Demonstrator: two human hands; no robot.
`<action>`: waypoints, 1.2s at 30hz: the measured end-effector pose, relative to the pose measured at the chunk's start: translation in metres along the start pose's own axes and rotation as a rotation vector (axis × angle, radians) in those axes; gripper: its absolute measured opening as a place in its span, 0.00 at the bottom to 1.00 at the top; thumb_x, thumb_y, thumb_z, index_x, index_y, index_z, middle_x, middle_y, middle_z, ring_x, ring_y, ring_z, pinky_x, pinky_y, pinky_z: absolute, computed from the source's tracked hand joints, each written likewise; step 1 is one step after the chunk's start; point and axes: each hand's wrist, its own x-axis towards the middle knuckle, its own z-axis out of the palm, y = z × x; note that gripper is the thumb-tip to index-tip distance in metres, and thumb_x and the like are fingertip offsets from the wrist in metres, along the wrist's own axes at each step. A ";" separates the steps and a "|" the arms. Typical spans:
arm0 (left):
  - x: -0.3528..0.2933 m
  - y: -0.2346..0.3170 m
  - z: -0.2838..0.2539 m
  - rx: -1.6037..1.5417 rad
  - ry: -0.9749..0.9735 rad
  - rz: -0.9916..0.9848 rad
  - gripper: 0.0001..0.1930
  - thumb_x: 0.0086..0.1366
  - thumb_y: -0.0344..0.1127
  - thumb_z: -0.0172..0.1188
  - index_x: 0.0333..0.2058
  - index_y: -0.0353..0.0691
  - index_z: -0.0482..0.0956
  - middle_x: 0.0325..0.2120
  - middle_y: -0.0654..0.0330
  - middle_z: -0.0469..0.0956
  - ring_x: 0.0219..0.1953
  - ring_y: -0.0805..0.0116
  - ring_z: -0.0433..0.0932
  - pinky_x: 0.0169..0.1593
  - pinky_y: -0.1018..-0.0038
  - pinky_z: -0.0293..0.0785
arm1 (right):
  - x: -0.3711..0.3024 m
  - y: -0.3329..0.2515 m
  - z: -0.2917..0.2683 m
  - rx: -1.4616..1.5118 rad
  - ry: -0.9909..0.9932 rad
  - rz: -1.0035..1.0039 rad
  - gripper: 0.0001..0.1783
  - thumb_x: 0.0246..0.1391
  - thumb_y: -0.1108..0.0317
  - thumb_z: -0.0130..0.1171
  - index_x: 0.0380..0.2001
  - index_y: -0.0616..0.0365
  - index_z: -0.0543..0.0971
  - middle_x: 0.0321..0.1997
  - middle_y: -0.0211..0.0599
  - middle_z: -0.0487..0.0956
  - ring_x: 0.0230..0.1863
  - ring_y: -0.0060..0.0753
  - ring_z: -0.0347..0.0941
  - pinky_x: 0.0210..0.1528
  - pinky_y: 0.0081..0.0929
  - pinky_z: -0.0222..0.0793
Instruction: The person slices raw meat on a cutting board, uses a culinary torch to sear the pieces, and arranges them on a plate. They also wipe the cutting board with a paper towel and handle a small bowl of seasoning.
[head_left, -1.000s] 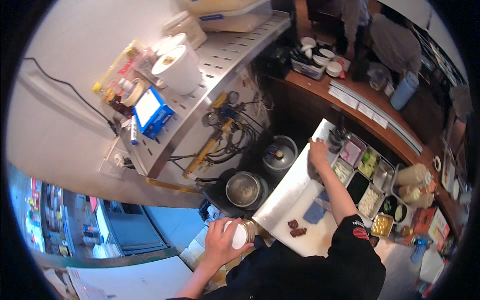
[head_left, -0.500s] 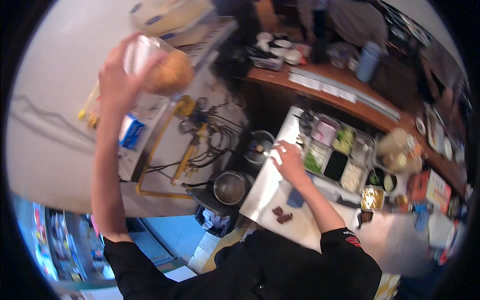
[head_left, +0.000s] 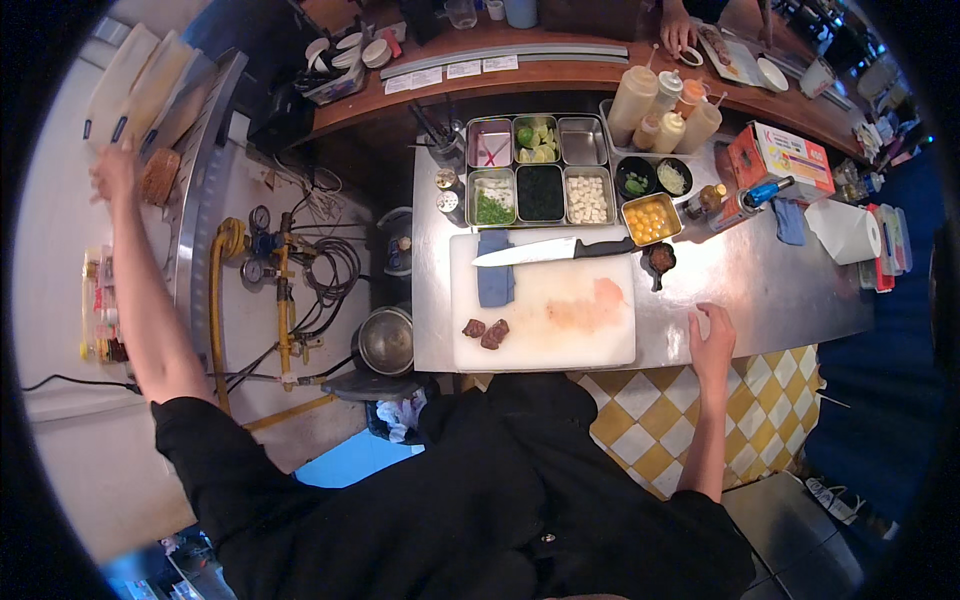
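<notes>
My left hand point(head_left: 115, 175) is stretched out to the far left with its fingers apart, holding nothing. Just right of it, on the steel shelf, stands a container of orange-brown crumbly contents point(head_left: 160, 177). My right hand point(head_left: 712, 345) is empty and open at the front edge of the steel table point(head_left: 670, 330), fingers loosely curved. Left of that hand, a white cutting board point(head_left: 590, 345) carries a large knife point(head_left: 535, 252) with a black handle, a folded blue cloth point(head_left: 494, 285) and dark browned meat pieces point(head_left: 494, 334). A small black dish point(head_left: 658, 262) of reddish-brown paste is beside the board.
Steel pans point(head_left: 492, 168) of ingredients line the table's back, beside squeeze bottles point(head_left: 633, 100) and a tray of yolks point(head_left: 652, 218). Right stand a torch canister point(head_left: 735, 208), a box point(head_left: 782, 160) and a paper roll point(head_left: 845, 230). Gas pipes point(head_left: 284, 300) run left. Another person's hand point(head_left: 678, 28) shows beyond the counter.
My left hand has let go of the container, which now stands on the shelf. My right hand has moved from beside the pans to the table's front edge. The view has turned right.
</notes>
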 end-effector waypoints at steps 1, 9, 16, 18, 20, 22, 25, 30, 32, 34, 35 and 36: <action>-0.027 0.036 -0.016 -0.094 0.171 0.045 0.35 0.65 0.70 0.58 0.51 0.43 0.85 0.49 0.44 0.84 0.52 0.44 0.82 0.58 0.53 0.76 | -0.014 0.000 0.000 0.000 -0.011 0.019 0.13 0.57 0.71 0.67 0.45 0.62 0.82 0.46 0.49 0.83 0.48 0.54 0.79 0.53 0.43 0.75; -0.390 0.211 -0.188 -1.206 -0.122 0.762 0.09 0.56 0.28 0.69 0.37 0.43 0.86 0.31 0.57 0.81 0.34 0.57 0.80 0.40 0.63 0.78 | -0.073 -0.106 0.120 0.155 -0.439 -0.179 0.17 0.50 0.65 0.72 0.43 0.57 0.84 0.42 0.47 0.81 0.48 0.52 0.78 0.54 0.45 0.74; -0.666 0.208 -0.144 -1.081 -1.058 0.382 0.24 0.52 0.47 0.75 0.45 0.42 0.83 0.40 0.52 0.79 0.47 0.50 0.80 0.48 0.56 0.79 | -0.049 -0.161 0.182 -0.051 -0.536 -0.606 0.24 0.48 0.61 0.74 0.49 0.51 0.82 0.47 0.45 0.76 0.53 0.49 0.73 0.55 0.45 0.69; -0.689 0.209 -0.152 -1.036 -1.042 0.273 0.25 0.52 0.47 0.75 0.45 0.41 0.82 0.41 0.51 0.78 0.47 0.49 0.80 0.48 0.55 0.78 | -0.036 -0.169 0.194 -0.077 -0.575 -0.661 0.25 0.47 0.61 0.75 0.50 0.50 0.82 0.48 0.44 0.75 0.53 0.48 0.72 0.55 0.44 0.69; -0.700 0.213 -0.154 -1.013 -1.058 0.247 0.25 0.51 0.46 0.75 0.45 0.39 0.82 0.41 0.51 0.78 0.48 0.48 0.80 0.48 0.54 0.78 | -0.025 -0.178 0.205 -0.103 -0.619 -0.707 0.26 0.46 0.62 0.75 0.50 0.51 0.82 0.48 0.44 0.75 0.53 0.48 0.72 0.54 0.43 0.69; -0.704 0.216 -0.153 -0.994 -1.067 0.225 0.25 0.51 0.46 0.75 0.44 0.39 0.81 0.41 0.51 0.77 0.48 0.48 0.79 0.50 0.53 0.76 | -0.019 -0.183 0.212 -0.105 -0.663 -0.767 0.27 0.44 0.62 0.75 0.50 0.51 0.82 0.48 0.42 0.74 0.53 0.47 0.71 0.53 0.43 0.68; -0.702 0.220 -0.158 -0.936 -0.994 0.229 0.25 0.50 0.46 0.76 0.44 0.39 0.81 0.40 0.51 0.77 0.48 0.50 0.78 0.50 0.55 0.74 | -0.011 -0.185 0.222 -0.091 -0.731 -0.843 0.27 0.40 0.64 0.74 0.49 0.51 0.82 0.46 0.42 0.74 0.52 0.46 0.70 0.52 0.43 0.67; -0.704 0.226 -0.155 -0.873 -0.970 0.254 0.22 0.49 0.45 0.75 0.40 0.41 0.82 0.39 0.53 0.77 0.46 0.51 0.77 0.47 0.54 0.71 | 0.002 -0.189 0.244 -0.053 -0.802 -0.990 0.27 0.37 0.65 0.74 0.46 0.52 0.81 0.46 0.41 0.74 0.53 0.47 0.69 0.51 0.45 0.63; -0.705 0.224 -0.158 -0.855 -1.001 0.241 0.21 0.49 0.46 0.75 0.39 0.41 0.83 0.39 0.53 0.77 0.46 0.52 0.77 0.47 0.55 0.71 | 0.002 -0.189 0.246 -0.063 -0.851 -1.037 0.27 0.36 0.64 0.74 0.45 0.52 0.81 0.46 0.41 0.74 0.53 0.47 0.69 0.51 0.45 0.63; -0.703 0.223 -0.155 -0.871 -1.023 0.217 0.21 0.49 0.46 0.75 0.39 0.42 0.84 0.38 0.54 0.77 0.46 0.52 0.76 0.48 0.56 0.69 | 0.011 -0.191 0.249 -0.063 -0.897 -1.110 0.27 0.36 0.61 0.75 0.45 0.51 0.82 0.46 0.42 0.74 0.54 0.46 0.69 0.52 0.45 0.62; -0.703 0.224 -0.154 -0.872 -1.014 0.223 0.21 0.49 0.46 0.75 0.39 0.42 0.84 0.38 0.54 0.77 0.46 0.53 0.76 0.48 0.56 0.69 | 0.014 -0.191 0.251 -0.058 -0.900 -1.141 0.27 0.36 0.61 0.75 0.45 0.51 0.82 0.46 0.42 0.74 0.54 0.46 0.69 0.52 0.44 0.62; -0.703 0.224 -0.154 -0.872 -1.007 0.231 0.20 0.49 0.46 0.75 0.39 0.42 0.84 0.38 0.55 0.77 0.46 0.53 0.76 0.48 0.56 0.69 | 0.016 -0.190 0.254 -0.053 -0.903 -1.170 0.27 0.36 0.61 0.75 0.45 0.51 0.82 0.46 0.42 0.74 0.53 0.46 0.68 0.52 0.44 0.62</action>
